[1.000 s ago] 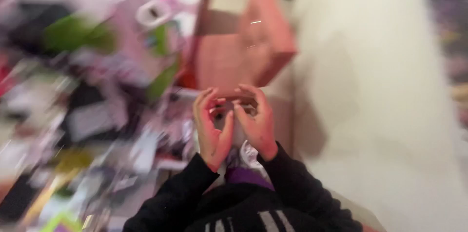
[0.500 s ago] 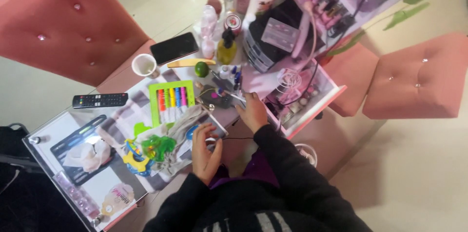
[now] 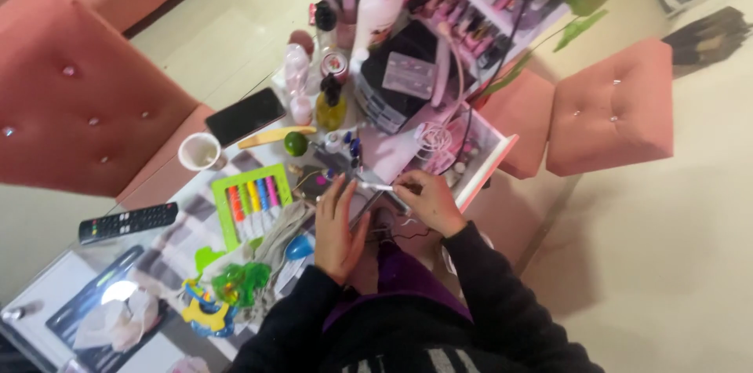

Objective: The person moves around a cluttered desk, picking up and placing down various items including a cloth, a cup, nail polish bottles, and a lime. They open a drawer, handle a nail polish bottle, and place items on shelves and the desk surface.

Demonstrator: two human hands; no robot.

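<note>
1. Left hand (image 3: 339,225) lies flat, fingers spread, on the cluttered glass table (image 3: 47,287), gripping nothing.
2. Right hand (image 3: 427,199) pinches a thin white stick (image 3: 375,186) just beside the left fingertips.
3. Beyond: marker set (image 3: 249,202), black phone (image 3: 245,116).

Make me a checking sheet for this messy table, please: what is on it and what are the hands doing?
Surface: glass table, crowded.
Job's things: thin white stick pinched in right hand; left hand flat at the table edge.
Clutter: green marker tray, remote, phone, cup, lime, bottles, toys.
Grip: right closed on stick; left open.
Cables: thin dark wire under the hands.
Surroundings: pink chair, pink stools, open drawer.
</note>
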